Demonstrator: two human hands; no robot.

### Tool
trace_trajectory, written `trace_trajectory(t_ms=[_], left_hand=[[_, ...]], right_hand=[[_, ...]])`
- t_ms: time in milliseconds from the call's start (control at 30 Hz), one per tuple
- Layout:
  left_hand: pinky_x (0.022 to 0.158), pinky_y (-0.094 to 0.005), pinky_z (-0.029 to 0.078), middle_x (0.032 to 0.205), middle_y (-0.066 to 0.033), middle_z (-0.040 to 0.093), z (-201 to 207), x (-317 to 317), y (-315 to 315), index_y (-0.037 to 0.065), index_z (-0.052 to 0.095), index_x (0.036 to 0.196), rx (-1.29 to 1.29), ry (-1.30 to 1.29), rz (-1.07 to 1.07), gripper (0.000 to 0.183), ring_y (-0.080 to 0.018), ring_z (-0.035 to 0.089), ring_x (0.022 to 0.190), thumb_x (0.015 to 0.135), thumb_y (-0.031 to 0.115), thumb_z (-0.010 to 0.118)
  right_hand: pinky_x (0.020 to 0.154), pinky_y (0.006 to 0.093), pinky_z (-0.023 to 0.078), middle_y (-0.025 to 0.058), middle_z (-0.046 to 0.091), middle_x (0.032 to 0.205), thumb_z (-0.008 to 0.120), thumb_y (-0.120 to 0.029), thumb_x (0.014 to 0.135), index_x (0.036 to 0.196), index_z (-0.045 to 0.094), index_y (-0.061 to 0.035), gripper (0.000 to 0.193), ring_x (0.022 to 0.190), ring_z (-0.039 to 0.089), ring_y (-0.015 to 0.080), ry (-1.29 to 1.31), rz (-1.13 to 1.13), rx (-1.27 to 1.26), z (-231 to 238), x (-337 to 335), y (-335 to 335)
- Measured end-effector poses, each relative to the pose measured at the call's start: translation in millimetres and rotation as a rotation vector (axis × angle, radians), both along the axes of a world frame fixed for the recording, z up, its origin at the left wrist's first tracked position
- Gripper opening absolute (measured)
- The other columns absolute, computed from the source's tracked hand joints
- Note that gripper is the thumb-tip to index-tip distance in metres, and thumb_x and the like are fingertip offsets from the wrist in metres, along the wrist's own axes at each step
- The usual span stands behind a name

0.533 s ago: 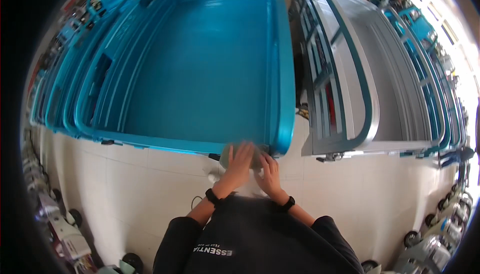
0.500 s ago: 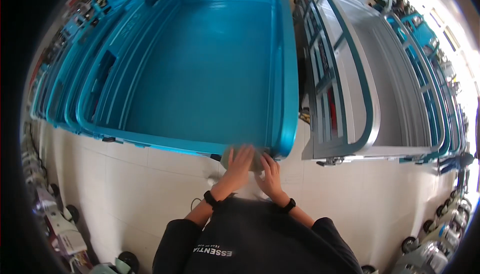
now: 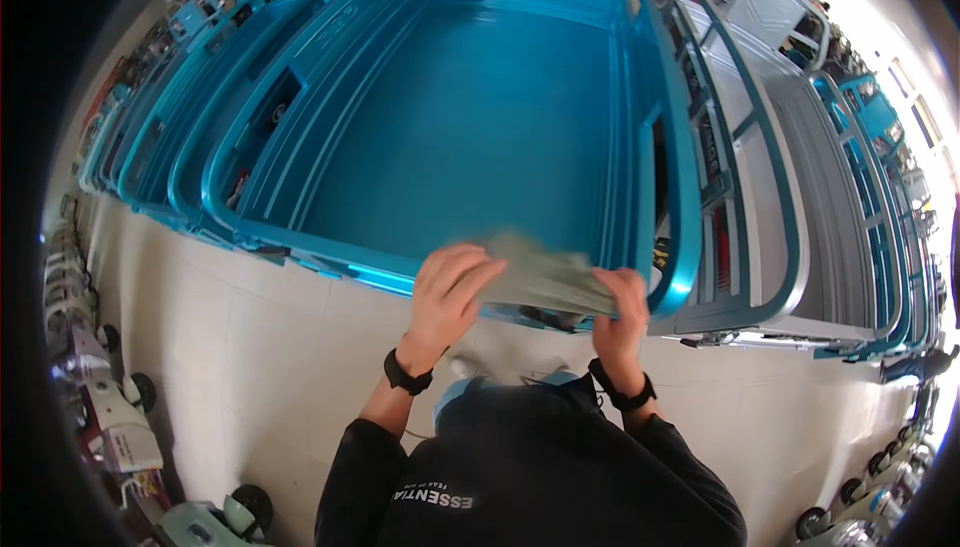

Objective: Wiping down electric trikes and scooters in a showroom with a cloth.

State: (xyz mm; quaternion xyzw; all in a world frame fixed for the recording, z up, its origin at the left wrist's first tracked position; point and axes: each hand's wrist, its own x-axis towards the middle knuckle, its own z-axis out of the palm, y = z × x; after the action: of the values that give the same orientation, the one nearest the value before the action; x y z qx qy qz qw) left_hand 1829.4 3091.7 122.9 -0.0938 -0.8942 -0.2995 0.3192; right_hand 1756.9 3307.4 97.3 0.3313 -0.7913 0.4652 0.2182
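A grey-green cloth is stretched between my two hands over the near edge of a blue cargo bed. My left hand grips the cloth's left end, fingers bent around it. At the right end, my right hand pinches the cloth near the bed's front right corner. The cloth is blurred by motion and hides part of the bed's near rim. Black bands circle both wrists.
More blue cargo beds stand in a row on the left. A grey railed cargo bed is close on the right. Scooters line the left side, with others at the lower right. Pale tiled floor lies below.
My hands have risen from the bed's near edge and moved apart, the cloth now spread out between them. The view has shifted, so the beds appear further right.
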Motion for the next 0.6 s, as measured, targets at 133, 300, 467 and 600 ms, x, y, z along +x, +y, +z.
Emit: trace_trajectory(t_ms=[133, 300, 467, 600], left_hand=[[0.078, -0.041, 0.043, 0.089, -0.0081, 0.056, 21.2, 5.0, -28.1, 0.006, 0.06, 0.098, -0.075, 0.266, -0.014, 0.044, -0.0277, 0.054, 0.088, 0.056, -0.007, 0.053], [0.087, -0.041, 0.04, 0.102, -0.0121, 0.054, -121.4, 48.9, -93.9, 0.005, 0.059, 0.091, -0.057, -0.28, 0.304, 0.03, -0.0299, 0.049, 0.103, 0.061, 0.002, 0.055], [0.092, -0.0421, 0.037, 0.112, -0.0145, 0.051, -189.7, 100.2, -111.6, 0.007, 0.058, 0.091, 0.015, -0.341, 0.409, 0.023, -0.0323, 0.045, 0.106, 0.069, 0.006, 0.057], [0.095, -0.0409, 0.033, 0.119, -0.0173, 0.046, -186.5, 113.4, -134.3, 0.006, 0.054, 0.1, 0.21, -0.387, 0.472, 0.027, -0.0347, 0.042, 0.111, 0.072, 0.007, 0.056]], right_hand=[[0.085, 0.0394, 0.039, 0.0153, 0.051, 0.103, 0.046, 0.01, 0.056, 0.095, 0.058, 0.0006, 0.042, 0.094, 0.05, 0.0332, 0.24, -0.039, -0.178, 18.7, -1.1, -37.1], [0.096, 0.0474, 0.028, 0.0231, 0.033, 0.127, 0.058, -0.002, 0.063, 0.122, 0.042, -0.0053, 0.061, 0.114, 0.035, 0.0385, -0.104, 0.244, 0.477, -85.3, 6.3, -95.2], [0.099, 0.0525, 0.023, 0.0242, 0.033, 0.125, 0.065, -0.014, 0.063, 0.132, 0.027, -0.0059, 0.079, 0.114, 0.033, 0.0407, -0.083, 0.323, 0.75, -130.9, 9.7, -145.7], [0.096, 0.0509, 0.028, 0.0225, 0.038, 0.119, 0.066, -0.014, 0.062, 0.131, 0.027, -0.0028, 0.08, 0.106, 0.039, 0.0392, -0.047, 0.414, 0.895, -131.0, 6.7, -210.1]])
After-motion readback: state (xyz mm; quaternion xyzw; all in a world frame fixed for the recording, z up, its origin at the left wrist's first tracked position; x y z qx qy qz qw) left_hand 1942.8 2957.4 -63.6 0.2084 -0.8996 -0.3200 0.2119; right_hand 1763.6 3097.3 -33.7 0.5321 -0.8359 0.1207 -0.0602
